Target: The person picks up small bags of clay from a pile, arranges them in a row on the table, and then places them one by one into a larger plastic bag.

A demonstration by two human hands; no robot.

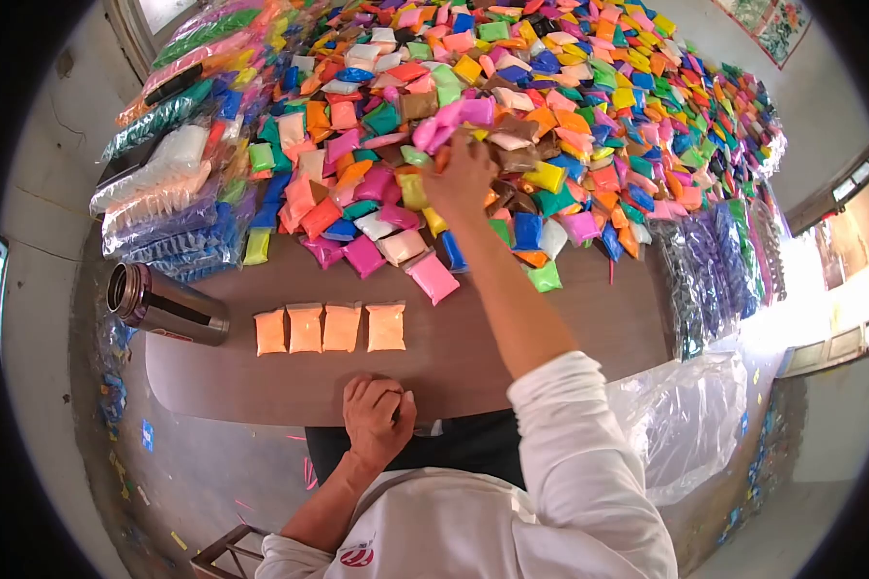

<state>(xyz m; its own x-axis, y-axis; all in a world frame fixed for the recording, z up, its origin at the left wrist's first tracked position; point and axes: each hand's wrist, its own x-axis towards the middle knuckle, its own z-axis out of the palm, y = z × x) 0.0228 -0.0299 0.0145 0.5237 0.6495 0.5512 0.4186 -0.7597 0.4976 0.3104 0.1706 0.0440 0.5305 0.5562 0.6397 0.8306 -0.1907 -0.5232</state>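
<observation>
My right hand [463, 179] reaches into the big heap of coloured packets, its fingers bent down among them. Pink-purple packets [454, 118] lie just beyond the fingertips, and a yellow packet [412, 191] is beside the hand. What the fingers grip, if anything, is hidden. At the table's near edge, my left hand [378, 417] rests with fingers curled into a loose fist, nothing visible in it. Several light-orange packets [342, 328] lie in a row in front of the left hand, the rightmost [386, 327] set slightly apart.
A dark metal flask [169, 304], uncapped, lies tilted at the left. Clear bags of sorted packets [169, 193] are stacked at the left, others [714, 270] at the right. The heap of packets [589, 106] covers the far part of the brown table [512, 318]. Clear plastic sheeting [686, 415] hangs at the right.
</observation>
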